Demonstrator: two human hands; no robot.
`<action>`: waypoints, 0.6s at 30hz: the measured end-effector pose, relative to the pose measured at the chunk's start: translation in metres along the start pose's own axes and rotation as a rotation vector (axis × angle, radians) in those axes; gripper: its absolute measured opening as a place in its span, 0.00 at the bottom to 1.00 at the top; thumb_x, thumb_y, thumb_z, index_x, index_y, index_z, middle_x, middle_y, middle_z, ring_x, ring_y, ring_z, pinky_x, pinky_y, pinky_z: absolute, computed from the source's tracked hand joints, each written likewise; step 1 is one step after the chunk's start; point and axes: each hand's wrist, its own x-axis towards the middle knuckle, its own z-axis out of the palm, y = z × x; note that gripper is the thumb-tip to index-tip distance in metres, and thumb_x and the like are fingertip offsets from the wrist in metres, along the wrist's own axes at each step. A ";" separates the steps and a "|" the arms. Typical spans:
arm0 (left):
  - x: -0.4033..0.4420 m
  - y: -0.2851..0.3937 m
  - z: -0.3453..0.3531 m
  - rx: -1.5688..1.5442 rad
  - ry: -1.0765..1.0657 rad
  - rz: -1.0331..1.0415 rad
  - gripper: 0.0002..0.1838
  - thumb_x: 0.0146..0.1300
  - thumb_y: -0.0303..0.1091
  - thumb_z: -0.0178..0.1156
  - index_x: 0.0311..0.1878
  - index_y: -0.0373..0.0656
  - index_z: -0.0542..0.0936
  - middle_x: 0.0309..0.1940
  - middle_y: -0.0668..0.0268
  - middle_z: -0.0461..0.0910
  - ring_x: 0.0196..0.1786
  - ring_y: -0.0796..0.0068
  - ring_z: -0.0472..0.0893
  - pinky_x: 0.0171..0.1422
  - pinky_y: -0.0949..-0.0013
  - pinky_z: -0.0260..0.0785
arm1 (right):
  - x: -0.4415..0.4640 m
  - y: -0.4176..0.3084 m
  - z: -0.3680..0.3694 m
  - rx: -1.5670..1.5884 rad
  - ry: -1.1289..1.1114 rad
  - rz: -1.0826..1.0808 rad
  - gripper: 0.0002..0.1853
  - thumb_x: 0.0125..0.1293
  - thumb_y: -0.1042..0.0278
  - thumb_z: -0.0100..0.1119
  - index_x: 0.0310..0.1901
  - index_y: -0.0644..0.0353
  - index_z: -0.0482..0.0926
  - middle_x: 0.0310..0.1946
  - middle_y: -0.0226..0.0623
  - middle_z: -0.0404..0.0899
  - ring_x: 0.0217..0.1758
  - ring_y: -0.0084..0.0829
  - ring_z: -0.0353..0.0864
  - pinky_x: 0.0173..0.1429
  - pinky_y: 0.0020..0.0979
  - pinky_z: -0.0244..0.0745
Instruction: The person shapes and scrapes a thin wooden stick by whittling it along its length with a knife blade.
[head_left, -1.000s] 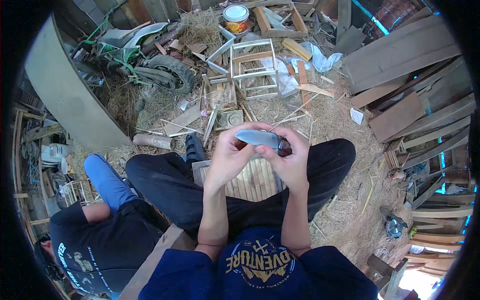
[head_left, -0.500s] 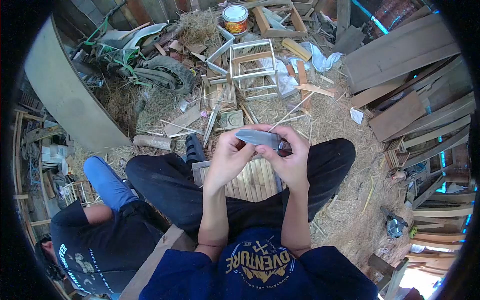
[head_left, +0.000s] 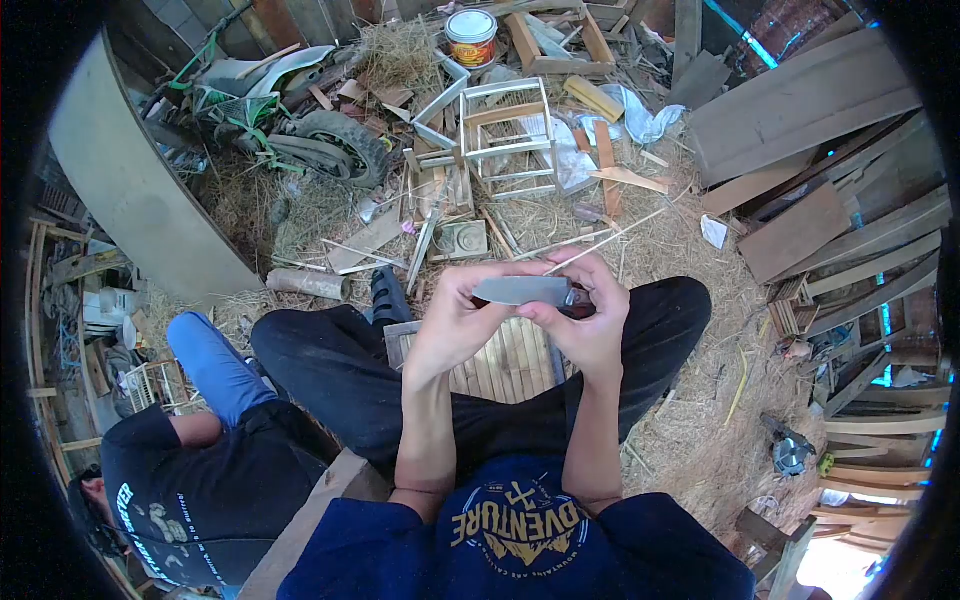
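Observation:
A knife lies crosswise before me, its blade pointing left. My right hand is closed around its dark handle, thumb along the near side. A thin wooden stick slants up and right from behind the blade, passing by my right fingertips. My left hand is closed at the blade's left end, its fingers reaching behind the knife to where the stick emerges; its grip on the stick is mostly hidden by the blade. Below my hands, between my legs, is a panel of bamboo slats.
Another person sits close at my left. Ahead on the straw-covered floor are a small wooden frame, a paint can and a motorbike wheel. Planks lean at the right, near a circular saw.
The stick has swung lower to the right and more of its length shows. My right hand has shifted slightly right with the knife, whose blade now lies more level.

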 end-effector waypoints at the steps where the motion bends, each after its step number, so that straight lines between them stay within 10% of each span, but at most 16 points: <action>1: 0.000 0.000 0.000 0.008 -0.009 0.002 0.19 0.63 0.21 0.58 0.58 0.30 0.80 0.50 0.57 0.85 0.52 0.73 0.83 0.58 0.70 0.76 | -0.001 0.002 -0.001 -0.016 0.013 -0.025 0.32 0.49 0.60 0.83 0.52 0.64 0.76 0.37 0.35 0.86 0.39 0.20 0.84 0.42 0.21 0.77; 12: -0.006 -0.009 -0.009 -0.012 0.018 -0.063 0.13 0.68 0.24 0.61 0.54 0.32 0.83 0.36 0.66 0.85 0.39 0.83 0.79 0.45 0.76 0.73 | 0.001 0.014 -0.017 -0.183 0.242 -0.093 0.24 0.44 0.61 0.85 0.40 0.63 0.83 0.34 0.33 0.86 0.33 0.20 0.81 0.34 0.22 0.73; 18: -0.008 0.005 -0.010 -0.042 0.076 -0.087 0.13 0.70 0.29 0.62 0.55 0.37 0.83 0.26 0.74 0.78 0.28 0.88 0.70 0.32 0.80 0.61 | -0.001 0.036 -0.082 -0.236 0.564 0.188 0.12 0.61 0.70 0.73 0.42 0.63 0.81 0.33 0.26 0.81 0.36 0.17 0.77 0.41 0.22 0.72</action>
